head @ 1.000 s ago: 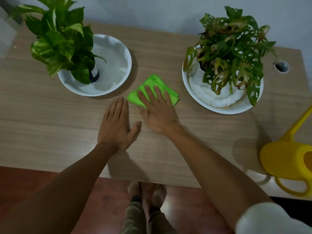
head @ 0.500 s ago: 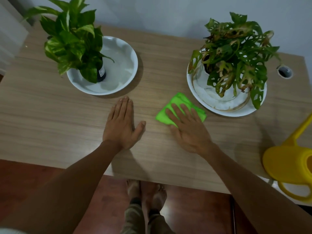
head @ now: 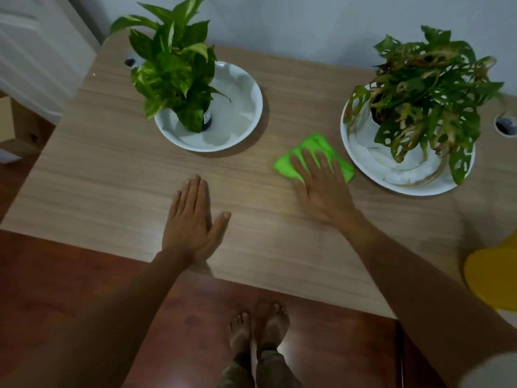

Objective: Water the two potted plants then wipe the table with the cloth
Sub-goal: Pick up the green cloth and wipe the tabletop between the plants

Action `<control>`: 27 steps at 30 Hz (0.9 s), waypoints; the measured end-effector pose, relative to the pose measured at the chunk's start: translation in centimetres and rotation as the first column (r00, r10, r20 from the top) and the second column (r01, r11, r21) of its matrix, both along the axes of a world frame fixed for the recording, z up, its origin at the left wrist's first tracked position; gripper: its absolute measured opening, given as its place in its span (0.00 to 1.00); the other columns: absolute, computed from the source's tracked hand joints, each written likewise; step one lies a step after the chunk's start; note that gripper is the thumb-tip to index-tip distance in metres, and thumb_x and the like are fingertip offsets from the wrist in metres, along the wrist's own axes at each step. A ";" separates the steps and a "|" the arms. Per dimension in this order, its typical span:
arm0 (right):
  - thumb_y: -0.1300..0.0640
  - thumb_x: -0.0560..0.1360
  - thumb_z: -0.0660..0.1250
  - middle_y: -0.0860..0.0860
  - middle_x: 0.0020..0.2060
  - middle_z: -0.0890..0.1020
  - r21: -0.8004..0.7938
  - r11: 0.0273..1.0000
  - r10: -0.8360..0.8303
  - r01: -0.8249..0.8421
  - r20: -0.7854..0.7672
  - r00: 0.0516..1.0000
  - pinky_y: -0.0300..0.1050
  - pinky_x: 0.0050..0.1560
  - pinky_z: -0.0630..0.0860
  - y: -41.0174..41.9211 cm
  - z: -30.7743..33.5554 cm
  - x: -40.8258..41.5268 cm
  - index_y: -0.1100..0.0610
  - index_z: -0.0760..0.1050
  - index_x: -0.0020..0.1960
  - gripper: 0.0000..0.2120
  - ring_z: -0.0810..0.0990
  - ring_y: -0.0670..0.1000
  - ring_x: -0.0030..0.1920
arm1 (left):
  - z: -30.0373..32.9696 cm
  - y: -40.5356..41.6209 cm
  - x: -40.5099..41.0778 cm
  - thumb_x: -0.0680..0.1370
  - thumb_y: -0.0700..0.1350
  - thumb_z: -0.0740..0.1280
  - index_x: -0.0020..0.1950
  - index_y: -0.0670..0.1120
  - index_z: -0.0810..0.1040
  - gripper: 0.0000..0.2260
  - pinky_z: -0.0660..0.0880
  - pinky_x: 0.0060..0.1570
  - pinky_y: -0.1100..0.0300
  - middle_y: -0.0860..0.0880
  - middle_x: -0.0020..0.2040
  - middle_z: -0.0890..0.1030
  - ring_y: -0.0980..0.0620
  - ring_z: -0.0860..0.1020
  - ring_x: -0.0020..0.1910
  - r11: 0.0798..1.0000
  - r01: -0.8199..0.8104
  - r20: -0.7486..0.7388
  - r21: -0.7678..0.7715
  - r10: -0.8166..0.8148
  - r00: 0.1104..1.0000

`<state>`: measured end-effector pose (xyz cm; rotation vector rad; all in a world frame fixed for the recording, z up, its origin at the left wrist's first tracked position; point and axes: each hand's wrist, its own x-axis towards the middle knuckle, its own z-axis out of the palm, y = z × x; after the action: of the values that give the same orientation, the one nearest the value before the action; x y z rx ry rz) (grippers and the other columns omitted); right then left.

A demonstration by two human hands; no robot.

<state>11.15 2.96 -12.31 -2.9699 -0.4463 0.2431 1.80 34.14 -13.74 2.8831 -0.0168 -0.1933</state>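
The right hand (head: 321, 189) presses flat on the green cloth (head: 313, 156) just beside the right saucer (head: 363, 166), while the left hand (head: 193, 222) lies open, empty, near the counter (head: 98, 177) front edge.

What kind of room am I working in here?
Probably a home or small office room: a wooden desk with cable holes against a plain wall, two potted plants on white dishes, and a bare-footed person standing on a reddish wood floor.

You have two potted plants (head: 176, 71) (head: 428, 91), two white dishes (head: 251, 93) (head: 363, 161), one green cloth (head: 316, 144), one yellow watering can (head: 492, 278).
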 end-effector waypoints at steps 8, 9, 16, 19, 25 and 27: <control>0.42 0.85 0.49 0.48 0.84 0.57 0.012 0.962 0.273 -0.274 0.029 0.961 0.63 0.81 0.49 7.0 -0.9 -4.4 0.44 0.55 0.84 0.28 0.54 0.58 0.83 | -0.6 0.4 -0.2 0.84 0.68 0.48 0.86 0.43 0.46 0.39 0.41 0.84 0.48 0.45 0.87 0.46 0.49 0.42 0.86 1.000 0.013 0.019 0.003 -0.013 1.000; 0.42 0.85 0.49 0.48 0.84 0.57 0.006 0.953 0.301 -0.302 0.022 0.953 0.62 0.81 0.49 5.1 -0.8 -4.9 0.43 0.54 0.84 0.28 0.54 0.57 0.83 | -0.5 0.4 -0.2 0.84 0.68 0.48 0.86 0.43 0.46 0.40 0.41 0.84 0.48 0.45 0.87 0.46 0.49 0.42 0.86 1.000 0.015 0.019 0.002 -0.015 1.000; 0.40 0.84 0.47 0.49 0.84 0.55 0.021 0.992 -0.121 0.120 0.025 0.992 0.66 0.80 0.44 8.4 -0.3 1.3 0.44 0.51 0.84 0.29 0.51 0.59 0.83 | -0.8 0.7 -0.1 0.84 0.68 0.47 0.86 0.42 0.46 0.39 0.42 0.84 0.47 0.44 0.87 0.46 0.48 0.42 0.86 1.000 0.030 0.035 0.009 -0.030 0.999; 0.41 0.84 0.48 0.49 0.83 0.58 0.041 0.989 0.138 -0.140 0.054 0.989 0.65 0.80 0.49 9.7 -1.0 -3.6 0.44 0.55 0.84 0.28 0.54 0.59 0.83 | -0.8 0.7 -0.3 0.84 0.68 0.48 0.86 0.42 0.46 0.39 0.42 0.84 0.47 0.44 0.87 0.47 0.48 0.43 0.86 1.000 0.028 0.045 0.010 -0.028 0.999; 0.41 0.85 0.47 0.48 0.84 0.55 0.001 0.996 -0.093 0.093 -0.003 0.996 0.63 0.81 0.45 3.3 -0.2 -1.5 0.42 0.52 0.84 0.28 0.51 0.57 0.83 | -0.7 0.6 -0.1 0.84 0.68 0.46 0.86 0.43 0.44 0.40 0.41 0.84 0.47 0.44 0.87 0.45 0.49 0.39 0.86 0.999 0.035 0.036 0.012 -0.035 0.999; 0.41 0.85 0.46 0.48 0.85 0.52 0.007 0.983 -0.184 0.184 -0.014 0.983 0.63 0.81 0.41 6.1 0.0 2.4 0.43 0.50 0.84 0.29 0.47 0.57 0.84 | -0.9 0.6 0.0 0.84 0.69 0.46 0.86 0.43 0.44 0.40 0.41 0.84 0.47 0.44 0.87 0.45 0.49 0.39 0.86 0.999 0.032 0.044 0.009 -0.033 0.998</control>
<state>13.53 9.10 -12.36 -2.9747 -0.1690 0.2399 1.79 34.73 -14.61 2.8963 -0.0713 -0.1358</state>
